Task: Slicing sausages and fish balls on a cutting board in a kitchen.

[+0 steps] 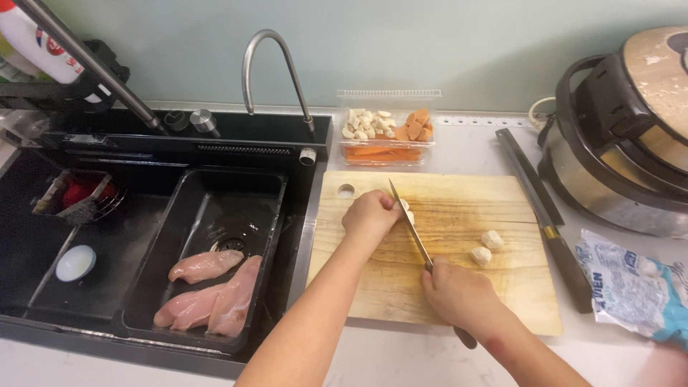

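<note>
**Knife over a small white piece on the cutting board**

The left hand [369, 215] sits curled on the wooden cutting board [444, 287], its grip pressed together around a small white piece [407, 209] that peeks out at the fingertips, near the board's upper left part. The right hand [459, 294] has its grip closed around the handle of a knife [410, 222]; the blade runs up and away from the hand, its edge lying just beside the left fingers and the white piece. Two more pale round pieces [486, 247] lie on the board to the right of the blade, close to each other.

Behind the board stands a clear plastic tray [387, 132] with cut white pieces on one side and orange slices on the other. A long dark knife sheath [541, 211] lies on the table along the board's right edge, and a printed plastic bag [634, 290] lies further right. A round cooker [631, 129] stands in the far right corner. To the left, a black sink [143, 236] holds a black tray [276, 215] with raw chicken breasts [211, 290], under a curved metal tap [272, 68].
</note>
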